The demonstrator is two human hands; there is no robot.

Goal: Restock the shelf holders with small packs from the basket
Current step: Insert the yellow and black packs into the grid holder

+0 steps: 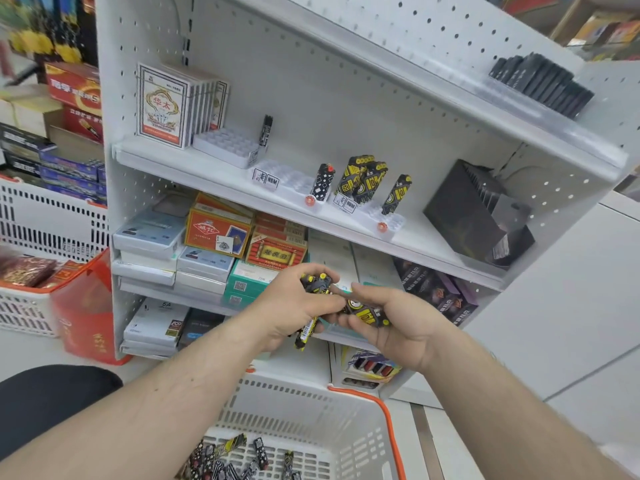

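Observation:
My left hand [294,306] grips a bunch of small black-and-yellow packs [315,284], one of them hanging down below the palm. My right hand [391,318] holds another black-and-yellow pack [367,311] between thumb and fingers, touching the left hand's bunch. Both hands hover in front of the lower shelves. On the middle shelf stand white slotted holders [391,220] with several yellow packs [363,176] and one black-and-white pack [322,181] upright in them. The white basket [311,410] below holds several loose patterned packs [235,459].
A white slotted tray [225,143] with one dark pack stands beside playing-card boxes [162,105] on the middle shelf. A black display box [474,209] sits at its right end. Boxed goods fill the lower shelves. A red bag [86,306] and another basket [27,306] stand left.

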